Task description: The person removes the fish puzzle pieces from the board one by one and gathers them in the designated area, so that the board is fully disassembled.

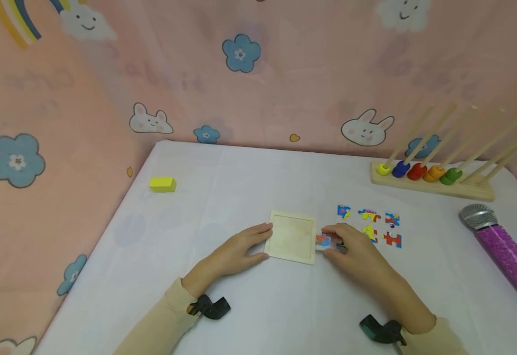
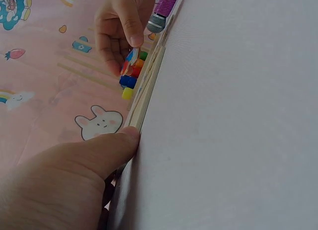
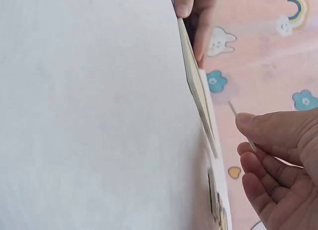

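A square wooden puzzle tray [image 1: 292, 237] with a raised rim lies bare on the white table. My left hand [image 1: 240, 249] steadies its left edge, thumb and fingers resting along the rim. Between thumb and fingers, my right hand [image 1: 355, 252] pinches a jigsaw piece [image 1: 323, 241] with red and blue print, just off the tray's right edge. Seen edge-on in the right wrist view, that thin piece [image 3: 232, 109] is lifted clear of the tabletop. Several loose jigsaw pieces [image 1: 392, 239] lie right of the tray, some partly hidden by the right hand.
A yellow block [image 1: 163, 185] sits at the back left. Toward the back right stands a wooden peg rack [image 1: 431, 187] with coloured beads and tall sticks. A microphone [image 1: 507, 251] with a glittery purple handle lies at the right. Behind the table hangs a pink printed cloth [image 1: 285, 88].
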`<move>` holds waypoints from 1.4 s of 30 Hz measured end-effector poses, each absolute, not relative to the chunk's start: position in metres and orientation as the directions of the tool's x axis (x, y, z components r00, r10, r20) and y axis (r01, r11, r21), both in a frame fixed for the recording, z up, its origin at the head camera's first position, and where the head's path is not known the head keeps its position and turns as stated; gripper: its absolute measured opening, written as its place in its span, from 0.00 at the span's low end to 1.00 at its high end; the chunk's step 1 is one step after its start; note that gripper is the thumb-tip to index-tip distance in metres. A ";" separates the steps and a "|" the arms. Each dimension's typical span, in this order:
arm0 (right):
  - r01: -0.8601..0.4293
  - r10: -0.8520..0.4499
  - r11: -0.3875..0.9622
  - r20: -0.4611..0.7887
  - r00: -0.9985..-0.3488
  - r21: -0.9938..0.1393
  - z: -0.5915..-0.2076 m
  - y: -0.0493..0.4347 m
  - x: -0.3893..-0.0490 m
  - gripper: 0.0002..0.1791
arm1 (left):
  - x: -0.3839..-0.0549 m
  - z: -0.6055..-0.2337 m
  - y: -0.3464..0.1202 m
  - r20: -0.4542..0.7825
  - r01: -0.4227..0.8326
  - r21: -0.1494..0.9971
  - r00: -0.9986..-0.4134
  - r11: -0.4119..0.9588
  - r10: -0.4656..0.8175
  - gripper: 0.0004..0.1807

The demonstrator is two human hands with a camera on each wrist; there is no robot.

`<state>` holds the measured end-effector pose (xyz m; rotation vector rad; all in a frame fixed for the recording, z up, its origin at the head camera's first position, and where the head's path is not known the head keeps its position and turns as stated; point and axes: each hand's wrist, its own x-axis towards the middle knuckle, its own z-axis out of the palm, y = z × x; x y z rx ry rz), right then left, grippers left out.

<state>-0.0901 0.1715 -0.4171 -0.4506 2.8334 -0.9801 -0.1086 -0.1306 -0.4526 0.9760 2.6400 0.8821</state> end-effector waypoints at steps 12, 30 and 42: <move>-0.281 -0.268 0.800 0.103 -0.958 -0.530 -0.413 0.252 -0.077 0.24 | -0.110 -0.450 -0.130 0.037 0.543 0.582 -0.761 0.605 0.648 0.33; -0.164 -0.187 0.824 0.013 -0.982 -0.542 -0.429 0.304 -0.062 0.23 | -0.112 -0.451 -0.134 0.033 0.539 0.574 -0.767 0.616 0.641 0.33; -0.166 -0.211 0.789 -0.007 -0.977 -0.591 -0.433 0.305 -0.062 0.23 | -0.113 -0.453 -0.134 0.044 0.547 0.579 -0.761 0.605 0.647 0.33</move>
